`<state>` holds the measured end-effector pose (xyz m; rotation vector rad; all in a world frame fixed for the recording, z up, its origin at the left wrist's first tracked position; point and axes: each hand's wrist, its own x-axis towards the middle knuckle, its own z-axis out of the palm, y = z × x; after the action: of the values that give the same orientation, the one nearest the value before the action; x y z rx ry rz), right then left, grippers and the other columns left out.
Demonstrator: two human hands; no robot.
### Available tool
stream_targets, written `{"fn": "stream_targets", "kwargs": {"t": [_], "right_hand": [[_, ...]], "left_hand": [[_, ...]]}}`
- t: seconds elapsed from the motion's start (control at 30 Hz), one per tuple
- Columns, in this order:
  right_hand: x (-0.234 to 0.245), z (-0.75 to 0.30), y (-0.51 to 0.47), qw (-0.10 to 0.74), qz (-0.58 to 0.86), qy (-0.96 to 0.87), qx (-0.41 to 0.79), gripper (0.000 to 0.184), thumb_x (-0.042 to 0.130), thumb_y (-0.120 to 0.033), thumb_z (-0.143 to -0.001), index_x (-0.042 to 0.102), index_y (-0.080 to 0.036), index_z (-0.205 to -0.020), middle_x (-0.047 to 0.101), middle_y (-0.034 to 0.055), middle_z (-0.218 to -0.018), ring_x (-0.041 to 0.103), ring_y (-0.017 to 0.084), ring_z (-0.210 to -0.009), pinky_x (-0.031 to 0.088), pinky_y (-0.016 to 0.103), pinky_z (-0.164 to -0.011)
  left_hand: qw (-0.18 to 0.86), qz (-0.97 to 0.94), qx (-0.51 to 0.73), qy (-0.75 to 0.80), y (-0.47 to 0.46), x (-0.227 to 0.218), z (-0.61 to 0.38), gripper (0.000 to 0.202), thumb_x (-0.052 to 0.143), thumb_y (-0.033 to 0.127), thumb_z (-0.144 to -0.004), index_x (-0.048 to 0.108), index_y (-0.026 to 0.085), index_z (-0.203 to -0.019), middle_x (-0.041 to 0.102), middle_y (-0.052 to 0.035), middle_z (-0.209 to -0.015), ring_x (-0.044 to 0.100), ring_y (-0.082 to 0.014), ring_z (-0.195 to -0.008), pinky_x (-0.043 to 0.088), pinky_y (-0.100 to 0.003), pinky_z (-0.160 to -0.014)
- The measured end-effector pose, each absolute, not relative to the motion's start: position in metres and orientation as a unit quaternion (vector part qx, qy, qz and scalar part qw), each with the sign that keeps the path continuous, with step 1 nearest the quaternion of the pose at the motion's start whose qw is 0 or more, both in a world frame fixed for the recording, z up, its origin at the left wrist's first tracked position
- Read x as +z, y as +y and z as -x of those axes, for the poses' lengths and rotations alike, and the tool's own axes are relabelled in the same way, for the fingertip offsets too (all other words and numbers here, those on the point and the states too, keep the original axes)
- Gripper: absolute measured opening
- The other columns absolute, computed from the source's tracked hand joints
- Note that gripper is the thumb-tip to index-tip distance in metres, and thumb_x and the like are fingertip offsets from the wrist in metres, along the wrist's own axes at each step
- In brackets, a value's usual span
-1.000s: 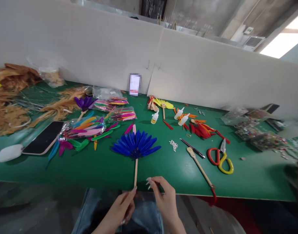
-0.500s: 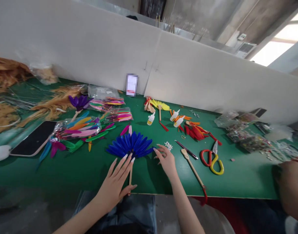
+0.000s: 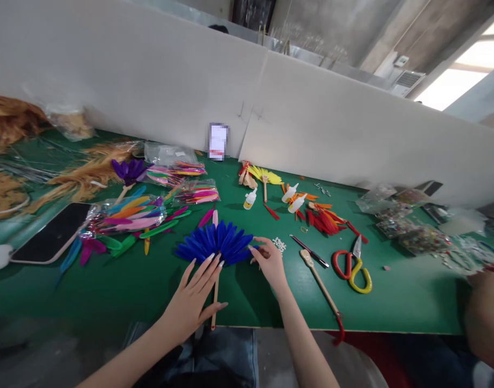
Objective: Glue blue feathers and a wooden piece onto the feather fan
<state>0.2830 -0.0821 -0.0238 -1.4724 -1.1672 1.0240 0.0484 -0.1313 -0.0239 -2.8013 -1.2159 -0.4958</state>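
Observation:
A fan of blue feathers point(image 3: 218, 240) lies on the green table, its wooden handle point(image 3: 215, 293) pointing toward me. My left hand point(image 3: 196, 288) rests flat with fingers outstretched over the base of the feathers and the top of the handle. At the fan's right edge, the thumb and index finger of my right hand point(image 3: 269, 264) pinch the tip of an outer blue feather. Just beyond that hand is a small pile of white beads point(image 3: 279, 245). A pen point(image 3: 309, 251) and a wooden stick with a red tassel point(image 3: 319, 277) lie to its right.
Scissors point(image 3: 354, 267) with red and yellow handles lie at right. Glue bottles point(image 3: 250, 199), a yellow feather fan point(image 3: 265, 174) and red feathers point(image 3: 325, 220) are further back. Bagged coloured feathers point(image 3: 129, 213) and a phone point(image 3: 53, 233) are at left. Another person's hand point(image 3: 489, 280) is at far right.
My right hand has moved slightly left and its thumb and index finger have come together on the outer blue feather. My left hand stays on the fan.

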Motion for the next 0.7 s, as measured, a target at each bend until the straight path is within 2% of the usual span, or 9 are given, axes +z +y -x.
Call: {"fn": "stream_targets", "kwargs": {"t": [0.1, 0.23, 0.33, 0.43, 0.53, 0.7], "right_hand": [[-0.023, -0.283, -0.081, 0.478, 0.604, -0.481, 0.419, 0.037, 0.066, -0.044, -0.074, 0.058, -0.019, -0.1, 0.06, -0.0032, -0.061, 0.06, 0.016, -0.048, 0.048, 0.027, -0.043], [-0.023, -0.281, -0.08, 0.473, 0.607, -0.488, 0.412, 0.04, 0.066, -0.047, -0.074, 0.057, -0.019, -0.101, 0.06, -0.0035, -0.06, 0.061, 0.016, -0.048, 0.047, 0.026, -0.041], [-0.02, -0.281, -0.079, 0.465, 0.613, -0.498, 0.401, 0.041, 0.061, -0.05, -0.078, 0.058, -0.018, -0.103, 0.061, -0.0022, -0.061, 0.06, 0.016, -0.047, 0.046, 0.026, -0.041], [-0.015, -0.28, -0.075, 0.458, 0.623, -0.512, 0.374, 0.04, 0.058, -0.05, -0.081, 0.059, -0.017, -0.104, 0.066, 0.0016, -0.068, 0.062, 0.016, -0.051, 0.049, 0.027, -0.048], [-0.011, -0.279, -0.067, 0.458, 0.637, -0.522, 0.335, 0.041, 0.062, -0.049, -0.079, 0.06, -0.018, -0.106, 0.069, 0.0051, -0.076, 0.065, 0.019, -0.063, 0.05, 0.029, -0.058], [-0.01, -0.277, -0.056, 0.458, 0.638, -0.537, 0.308, 0.037, 0.063, -0.044, -0.077, 0.061, -0.019, -0.105, 0.069, 0.0035, -0.072, 0.066, 0.02, -0.066, 0.05, 0.03, -0.06]], "left_hand": [[0.013, 0.903, -0.167, -0.396, -0.129, -0.023, -0.049, 0.069, 0.036, 0.055, -0.092, 0.017, 0.02, -0.149, 0.033, -0.0065, -0.15, 0.026, -0.0241, -0.139, 0.01, -0.041, -0.115], [0.024, 0.905, -0.171, -0.389, -0.125, -0.025, -0.05, 0.072, 0.037, 0.056, -0.092, 0.016, 0.017, -0.149, 0.032, -0.0074, -0.15, 0.026, -0.0239, -0.139, 0.008, -0.042, -0.116], [0.027, 0.905, -0.174, -0.388, -0.124, -0.026, -0.05, 0.072, 0.035, 0.057, -0.092, 0.016, 0.018, -0.149, 0.033, -0.0077, -0.15, 0.027, -0.0241, -0.139, 0.01, -0.042, -0.115], [0.027, 0.902, -0.183, -0.391, -0.124, -0.026, -0.05, 0.072, 0.034, 0.058, -0.092, 0.016, 0.018, -0.149, 0.034, -0.0081, -0.149, 0.028, -0.0245, -0.138, 0.013, -0.042, -0.115], [0.032, 0.902, -0.181, -0.391, -0.124, -0.025, -0.051, 0.073, 0.035, 0.058, -0.092, 0.016, 0.017, -0.149, 0.033, -0.0084, -0.15, 0.028, -0.0247, -0.138, 0.009, -0.042, -0.115], [0.016, 0.909, -0.172, -0.38, -0.122, -0.023, -0.052, 0.071, 0.034, 0.056, -0.092, 0.015, 0.018, -0.149, 0.031, -0.0078, -0.151, 0.027, -0.024, -0.139, 0.011, -0.041, -0.115]]}}
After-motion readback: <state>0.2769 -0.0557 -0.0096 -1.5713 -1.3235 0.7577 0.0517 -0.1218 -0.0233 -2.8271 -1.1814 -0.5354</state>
